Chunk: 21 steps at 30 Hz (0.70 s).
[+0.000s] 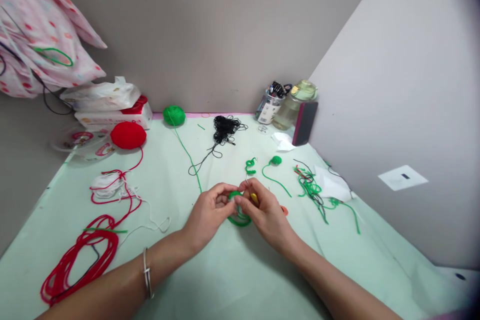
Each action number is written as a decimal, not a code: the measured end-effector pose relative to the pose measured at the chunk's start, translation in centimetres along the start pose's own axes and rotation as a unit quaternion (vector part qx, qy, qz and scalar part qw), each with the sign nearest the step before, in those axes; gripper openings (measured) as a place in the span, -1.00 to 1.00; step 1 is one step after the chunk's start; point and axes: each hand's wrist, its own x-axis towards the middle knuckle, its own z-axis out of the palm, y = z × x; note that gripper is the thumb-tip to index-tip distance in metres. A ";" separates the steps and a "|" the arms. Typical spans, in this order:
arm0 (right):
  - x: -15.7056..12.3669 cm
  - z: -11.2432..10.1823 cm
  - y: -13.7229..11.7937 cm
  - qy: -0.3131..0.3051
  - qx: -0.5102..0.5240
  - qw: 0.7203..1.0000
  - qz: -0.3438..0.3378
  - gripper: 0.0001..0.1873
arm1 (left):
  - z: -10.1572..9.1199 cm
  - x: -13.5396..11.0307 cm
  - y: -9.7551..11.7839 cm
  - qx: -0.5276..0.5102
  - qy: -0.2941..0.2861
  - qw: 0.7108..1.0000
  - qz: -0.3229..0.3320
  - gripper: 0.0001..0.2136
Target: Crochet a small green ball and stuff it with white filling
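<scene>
Both hands meet over the counter [232,270]. The left hand [208,215] pinches a small green crochet piece [237,218]; the right hand [264,212] grips a yellow-handled crochet hook [254,198] against it.

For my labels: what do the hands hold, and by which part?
Left hand and right hand pinch a green yarn piece at its upper edge; the right hand also grips a yellow-handled hook by the handle.

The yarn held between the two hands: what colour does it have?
The yarn is green, seen best in the head view.
</scene>
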 end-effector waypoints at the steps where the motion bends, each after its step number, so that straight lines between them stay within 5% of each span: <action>1: 0.0 0.0 0.0 -0.004 -0.007 1.000 0.001 -0.81 | 0.0 0.1 0.0 -0.001 -0.001 1.000 -0.005 -0.72; 14: 0.0 -0.7 0.1 0.007 -0.036 0.999 -0.021 -0.83 | -0.6 0.0 -0.9 -0.048 -0.034 0.998 -0.016 -0.62; 21: -0.1 -0.4 0.0 -0.006 -0.030 0.999 -0.020 -0.89 | -0.5 0.4 -0.4 0.016 -0.041 0.999 0.009 -0.67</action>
